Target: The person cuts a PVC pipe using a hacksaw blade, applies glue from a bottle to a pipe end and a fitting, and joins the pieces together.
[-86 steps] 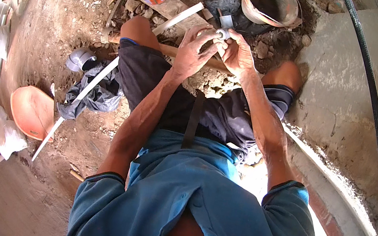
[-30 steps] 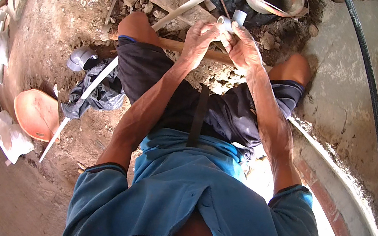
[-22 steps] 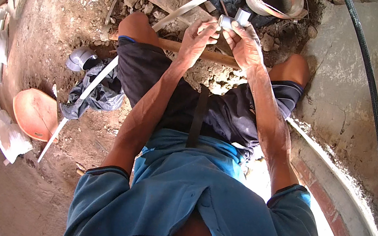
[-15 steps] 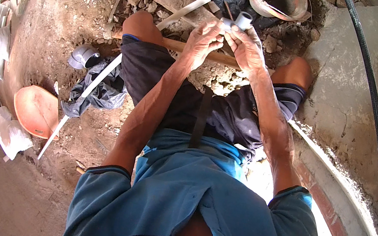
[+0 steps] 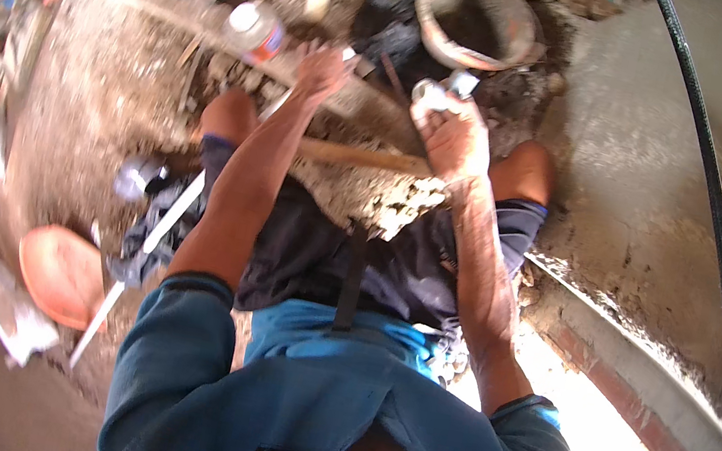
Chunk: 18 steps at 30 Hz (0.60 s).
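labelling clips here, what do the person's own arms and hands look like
The left hand and right hand wear no gloves, and the forearms are bare, with no watch visible. Short, dark-edged blue sleeves end near the elbows. The left hand is blurred, hiding finer detail.

So the fitting (image 5: 461, 83) I'm holding is pale grey, nearly white in spots. My shirt (image 5: 303, 389)'s teal with darker cuff trim, shorts (image 5: 304, 249) are dark navy. Bottle (image 5: 252, 32)'s got a white cap and orange-and-blue label, bucket (image 5: 433, 24)'s greyish with orangey smears, cable (image 5: 712, 181)'s black.
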Tool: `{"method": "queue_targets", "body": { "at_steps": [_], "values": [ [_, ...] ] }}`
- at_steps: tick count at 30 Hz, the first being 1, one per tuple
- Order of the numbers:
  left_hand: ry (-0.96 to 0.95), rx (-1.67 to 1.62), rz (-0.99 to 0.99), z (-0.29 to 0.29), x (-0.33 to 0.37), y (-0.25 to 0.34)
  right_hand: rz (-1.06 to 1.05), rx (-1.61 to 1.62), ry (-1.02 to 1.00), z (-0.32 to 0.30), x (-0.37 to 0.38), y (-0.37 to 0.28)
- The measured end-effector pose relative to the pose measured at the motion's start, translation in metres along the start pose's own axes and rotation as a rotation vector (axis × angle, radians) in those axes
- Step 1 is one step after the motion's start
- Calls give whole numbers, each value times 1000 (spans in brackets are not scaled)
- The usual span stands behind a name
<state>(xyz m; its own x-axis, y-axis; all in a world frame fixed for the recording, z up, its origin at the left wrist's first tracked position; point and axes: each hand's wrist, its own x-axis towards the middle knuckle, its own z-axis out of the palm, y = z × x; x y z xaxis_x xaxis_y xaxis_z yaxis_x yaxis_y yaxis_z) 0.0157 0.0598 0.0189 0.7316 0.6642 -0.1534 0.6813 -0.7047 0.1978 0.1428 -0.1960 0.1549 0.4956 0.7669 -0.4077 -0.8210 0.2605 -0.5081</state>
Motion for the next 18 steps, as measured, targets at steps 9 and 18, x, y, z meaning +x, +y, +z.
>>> {"method": "queue_targets", "body": {
  "at_steps": [9,18],
  "values": [
    [-67,-265,-34,16,12,-3,-2,23,69,-14,-12,-3],
    [-21,217,418,-19,31,10,-49,31,24,-15,-18,-16]
  ]
}}
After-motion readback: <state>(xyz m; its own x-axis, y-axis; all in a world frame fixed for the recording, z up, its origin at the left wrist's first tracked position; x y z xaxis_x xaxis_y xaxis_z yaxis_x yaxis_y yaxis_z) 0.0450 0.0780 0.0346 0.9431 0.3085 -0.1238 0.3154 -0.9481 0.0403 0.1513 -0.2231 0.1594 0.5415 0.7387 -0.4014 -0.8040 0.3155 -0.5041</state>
